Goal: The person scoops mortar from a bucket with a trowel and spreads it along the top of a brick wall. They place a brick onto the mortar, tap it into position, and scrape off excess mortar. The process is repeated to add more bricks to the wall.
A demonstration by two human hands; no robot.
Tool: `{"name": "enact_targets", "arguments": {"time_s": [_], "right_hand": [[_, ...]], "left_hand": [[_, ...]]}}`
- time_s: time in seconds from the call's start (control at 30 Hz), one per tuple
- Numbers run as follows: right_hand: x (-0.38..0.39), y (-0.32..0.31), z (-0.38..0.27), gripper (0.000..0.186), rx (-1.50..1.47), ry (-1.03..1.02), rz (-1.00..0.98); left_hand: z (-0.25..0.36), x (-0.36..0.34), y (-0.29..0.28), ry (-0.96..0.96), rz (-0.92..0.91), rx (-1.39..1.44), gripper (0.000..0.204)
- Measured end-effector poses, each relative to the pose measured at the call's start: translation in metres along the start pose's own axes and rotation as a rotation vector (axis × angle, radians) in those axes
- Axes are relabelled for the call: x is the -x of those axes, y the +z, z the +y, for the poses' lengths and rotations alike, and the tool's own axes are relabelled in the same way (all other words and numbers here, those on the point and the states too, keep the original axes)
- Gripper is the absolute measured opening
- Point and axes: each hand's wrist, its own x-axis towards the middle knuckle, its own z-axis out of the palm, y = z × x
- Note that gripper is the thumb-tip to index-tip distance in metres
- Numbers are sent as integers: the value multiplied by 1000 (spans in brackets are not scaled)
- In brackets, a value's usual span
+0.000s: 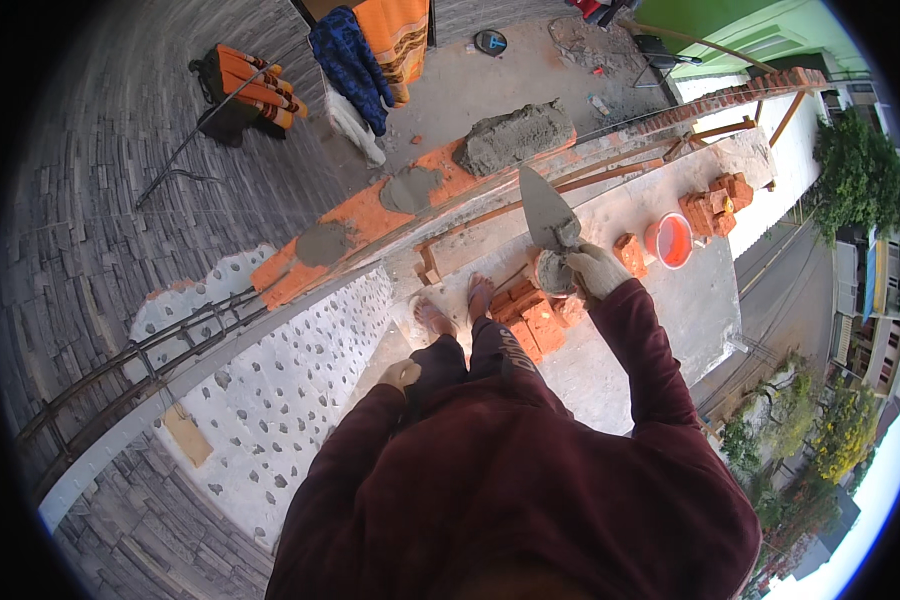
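Observation:
My right hand [595, 270] is closed round the handle of a pointed trowel [545, 205], whose blade has grey mortar near its heel. Just beneath it is a small container of mortar [552, 283], beside stacked red bricks [540, 330]. Ahead of me runs a low brick course [280, 275] with two flat mortar patches [322, 244] and a thick grey mortar lump [515, 133] toward its far end. My left hand [398, 376] hangs by my left thigh; its fingers are too hidden to tell their state. My bare feet stand below the course.
Several brick piles [710, 205] and a red bucket [668, 240] line the ledge [685, 310], whose outer edge drops to a street [790, 300]. Long steel bars [150, 365] lie at left. Cloths [350, 70] hang beyond the course, and a speckled white panel [280, 400] is at lower left.

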Motion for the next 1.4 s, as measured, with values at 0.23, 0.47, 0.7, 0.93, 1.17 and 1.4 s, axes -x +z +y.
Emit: {"name": "enact_targets", "arguments": {"time_s": [0.23,0.47,0.7,0.93,1.17,1.4], "right_hand": [[13,-124,-61,37,1276,-407,611],[-165,-54,-191,26,1745,-310,379],[-133,65,-180,26,1748,-563,246],[-30,81,-122,22,1120,-780,314],[8,0,56,30,-96,-1,422],[-113,-66,273,25,988,316,294]], "left_hand": [[14,-5,41,29,-54,296,35],[55,-8,54,172,-22,214,35],[33,0,64,112,-9,152,35],[38,0,45,122,-104,116,31],[34,-6,23,-136,-281,-175,65],[20,-34,56,-24,-376,-758,80]]}}
